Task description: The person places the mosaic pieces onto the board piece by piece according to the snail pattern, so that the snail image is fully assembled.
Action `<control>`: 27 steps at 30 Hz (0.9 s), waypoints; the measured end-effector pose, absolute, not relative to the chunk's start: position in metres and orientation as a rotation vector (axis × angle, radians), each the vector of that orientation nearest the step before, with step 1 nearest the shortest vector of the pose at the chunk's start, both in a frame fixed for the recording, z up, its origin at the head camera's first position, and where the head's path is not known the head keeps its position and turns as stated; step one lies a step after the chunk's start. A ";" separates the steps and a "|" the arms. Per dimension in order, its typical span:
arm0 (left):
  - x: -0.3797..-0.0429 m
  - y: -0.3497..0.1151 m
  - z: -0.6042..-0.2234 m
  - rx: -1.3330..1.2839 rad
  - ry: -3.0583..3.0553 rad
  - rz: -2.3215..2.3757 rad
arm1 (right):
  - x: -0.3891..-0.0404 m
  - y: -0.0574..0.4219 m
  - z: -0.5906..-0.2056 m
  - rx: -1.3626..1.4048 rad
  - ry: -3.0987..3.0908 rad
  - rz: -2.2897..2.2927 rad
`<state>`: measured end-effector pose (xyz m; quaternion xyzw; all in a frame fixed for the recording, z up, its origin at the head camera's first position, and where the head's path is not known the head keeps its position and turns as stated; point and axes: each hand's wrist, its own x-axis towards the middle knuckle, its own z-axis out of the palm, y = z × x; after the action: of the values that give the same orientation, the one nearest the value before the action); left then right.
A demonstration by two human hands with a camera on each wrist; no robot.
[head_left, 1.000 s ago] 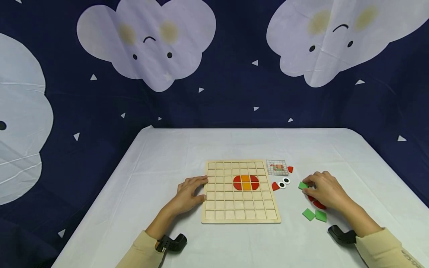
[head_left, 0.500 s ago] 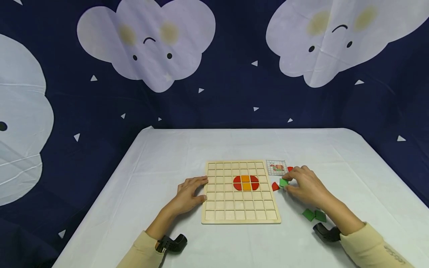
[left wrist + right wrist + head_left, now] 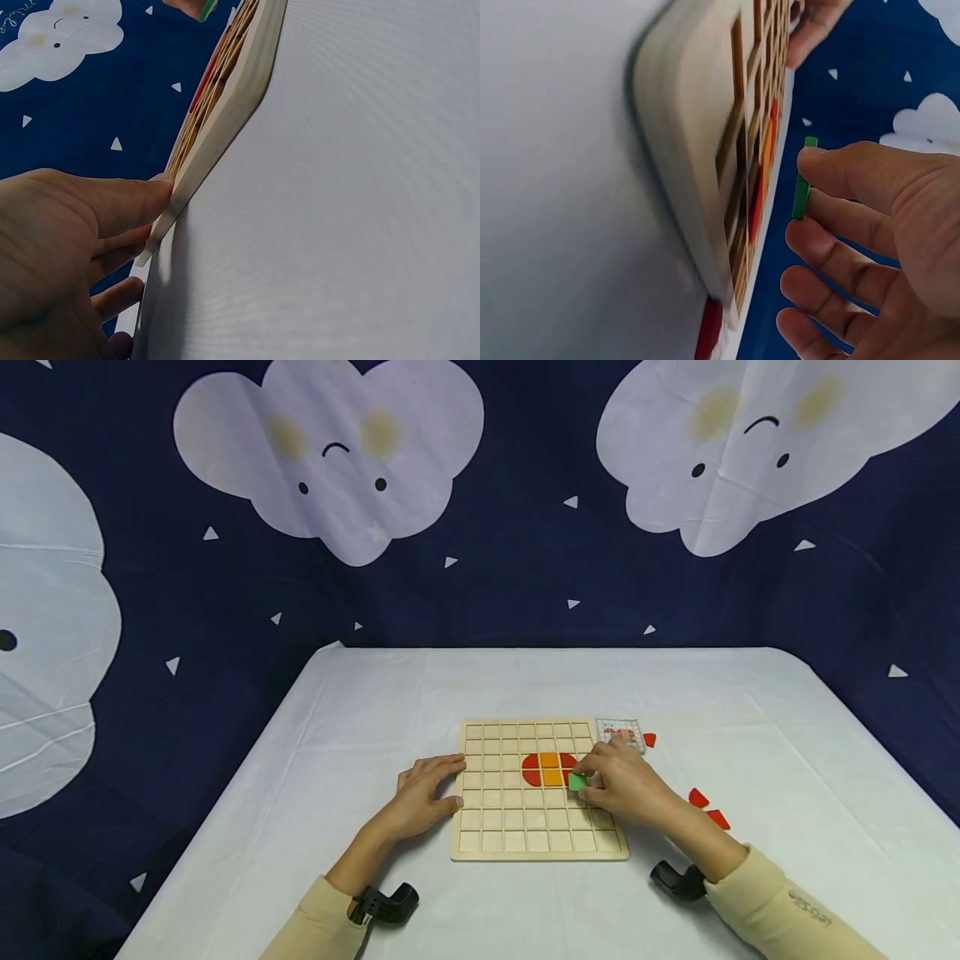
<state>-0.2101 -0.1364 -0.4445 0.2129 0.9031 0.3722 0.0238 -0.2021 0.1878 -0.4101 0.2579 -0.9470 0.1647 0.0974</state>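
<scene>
My right hand (image 3: 626, 781) pinches a green square tile (image 3: 577, 782) between thumb and fingertips, over the right part of the wooden grid board (image 3: 513, 842). In the right wrist view the tile (image 3: 804, 180) stands edge-on beside the board's raised grid. A rounded shape made of red pieces (image 3: 531, 769) and orange squares (image 3: 551, 777) lies in the board's cells. The held tile and the hand cover its right end. My left hand (image 3: 422, 795) rests at the board's left edge, thumb (image 3: 131, 204) against the rim and the other fingers spread along it.
A small pattern card (image 3: 611, 727) lies by the board's top right corner, partly behind the right hand. Loose red pieces (image 3: 698, 797) lie on the white table (image 3: 810, 760) to the right, with another red piece (image 3: 649, 740) beside the card. The right forearm hides the area beneath it.
My right hand has carried the green tile leftward from the loose pieces to over the board. The eye discs and lower green tiles are now hidden by hand and arm. The left hand stays put.
</scene>
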 end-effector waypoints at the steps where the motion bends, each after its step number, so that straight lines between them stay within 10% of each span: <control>1: -0.210 -0.136 -0.444 0.659 2.795 1.152 | -0.202 0.185 -0.411 0.774 -2.807 0.482; 27: -0.211 -0.136 -0.445 0.654 2.795 1.156 | -0.202 0.160 -0.421 0.897 -2.798 0.354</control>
<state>-0.2109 -0.1357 -0.4454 0.2113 0.9029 0.3735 0.0235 -0.2019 0.1597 -0.4211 0.3017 -0.9416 0.1190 0.0908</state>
